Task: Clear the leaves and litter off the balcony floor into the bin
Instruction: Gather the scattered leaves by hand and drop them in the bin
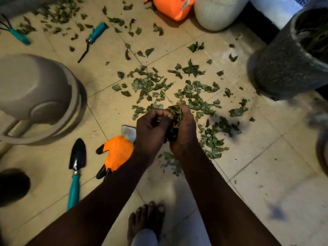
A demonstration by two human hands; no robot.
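A home balcony kept for gardening is what is seen here. Pale beige square floor tiles (pixel 106 107) are strewn with torn green leaves (pixel 195 102). Hand tools are laid about: a black-bladed trowel with a teal handle (pixel 77 157), a teal-handled weeder (pixel 97 31) and a small teal-handled rake (pixel 19 37). An orange gardening glove with black claw tips (pixel 119 151) is spotted beside the trowel. A white rounded pot (pixel 216 13) and a dark speckled cylindrical container (pixel 284 68) are stood at the far edge. A bare foot (pixel 147 219) is planted on the tiles.

No legible text; label (pixel 185 4) on orange container (pixel 169 8) too blurred.
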